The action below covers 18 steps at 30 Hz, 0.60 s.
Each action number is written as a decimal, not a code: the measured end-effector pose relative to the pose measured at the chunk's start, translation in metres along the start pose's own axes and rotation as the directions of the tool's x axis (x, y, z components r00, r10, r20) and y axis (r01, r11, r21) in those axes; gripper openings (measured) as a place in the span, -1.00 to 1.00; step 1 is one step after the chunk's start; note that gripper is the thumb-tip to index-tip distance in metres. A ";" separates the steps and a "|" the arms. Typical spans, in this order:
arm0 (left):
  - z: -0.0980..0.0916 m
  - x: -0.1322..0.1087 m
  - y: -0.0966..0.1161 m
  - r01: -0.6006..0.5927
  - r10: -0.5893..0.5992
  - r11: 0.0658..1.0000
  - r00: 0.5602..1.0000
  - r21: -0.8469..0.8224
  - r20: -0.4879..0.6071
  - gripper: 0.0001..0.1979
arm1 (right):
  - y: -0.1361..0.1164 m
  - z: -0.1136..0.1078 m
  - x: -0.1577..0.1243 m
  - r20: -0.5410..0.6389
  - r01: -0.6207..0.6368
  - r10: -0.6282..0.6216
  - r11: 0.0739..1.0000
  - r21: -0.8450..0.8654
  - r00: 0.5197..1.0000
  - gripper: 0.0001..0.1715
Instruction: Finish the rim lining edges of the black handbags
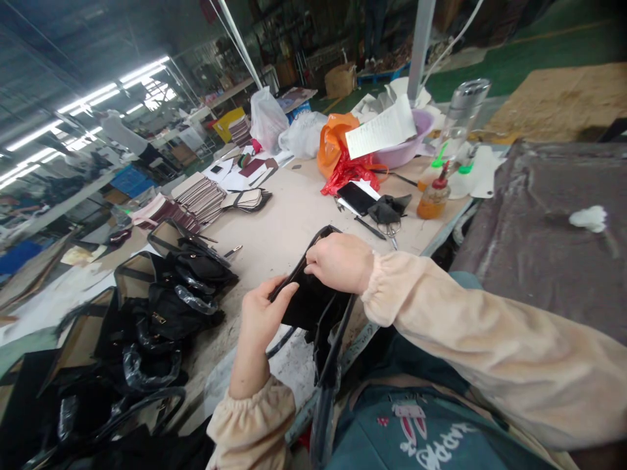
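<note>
Thumbs and curled grips closed, the left hand and right hand pinch the bag by its rim, seemingly the firmest hold on something likely light and floppy.

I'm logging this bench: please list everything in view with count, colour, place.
Held bag: one, black, in hands
Piled bags: several, black, left
Stacked pieces: many, maroon and beige, behind piled bags
Plastic bags: two, whitish, far end
Bright bags: two, orange and red, beside basin
Basin: one, purple, upper right
Squat bottles: two or more, amber, right
Tall bottle: one, clear, upper right
Phone: one, black, right
Scissors: one pair, metallic, near phone
Table: one, beige, centre
Background: blurred, uncounted
Left hand: one, bare, holding bag
Right hand: one, bare, holding bag
</note>
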<state>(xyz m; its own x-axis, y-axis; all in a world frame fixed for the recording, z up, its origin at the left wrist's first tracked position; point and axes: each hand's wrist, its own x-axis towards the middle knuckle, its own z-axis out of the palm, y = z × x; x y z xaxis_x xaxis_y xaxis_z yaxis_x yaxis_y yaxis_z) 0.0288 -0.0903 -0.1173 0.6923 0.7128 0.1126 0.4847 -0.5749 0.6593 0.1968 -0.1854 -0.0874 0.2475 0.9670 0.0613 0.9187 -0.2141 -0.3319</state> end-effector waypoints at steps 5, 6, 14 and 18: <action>0.000 0.009 0.006 0.048 -0.047 0.999 0.998 -0.024 0.051 -0.70 | 0.003 -0.003 -0.001 0.018 -0.009 0.008 1.000 0.030 1.000 -0.70; 0.000 0.011 0.005 0.060 -0.058 0.998 0.997 -0.033 0.057 -0.71 | 0.004 -0.003 -0.001 0.019 -0.003 0.002 0.999 0.041 1.000 -0.70; 0.005 0.016 -0.004 0.122 -0.122 0.986 0.992 -0.118 0.004 -0.73 | 0.012 -0.001 0.001 -0.017 0.034 -0.034 0.998 0.045 0.999 -0.70; 0.007 0.016 -0.006 0.147 -0.150 0.975 0.989 -0.169 -0.005 -0.72 | 0.011 -0.002 0.003 -0.025 0.008 -0.007 0.999 0.035 1.000 -0.70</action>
<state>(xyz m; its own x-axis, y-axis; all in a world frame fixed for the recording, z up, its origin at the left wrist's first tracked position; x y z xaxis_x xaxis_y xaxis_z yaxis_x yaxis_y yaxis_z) 0.0405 -0.0782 -0.1246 0.6086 0.7933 0.0161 0.4843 -0.3875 0.7844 0.2083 -0.1852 -0.0895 0.2488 0.9646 0.0875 0.9092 -0.2015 -0.3644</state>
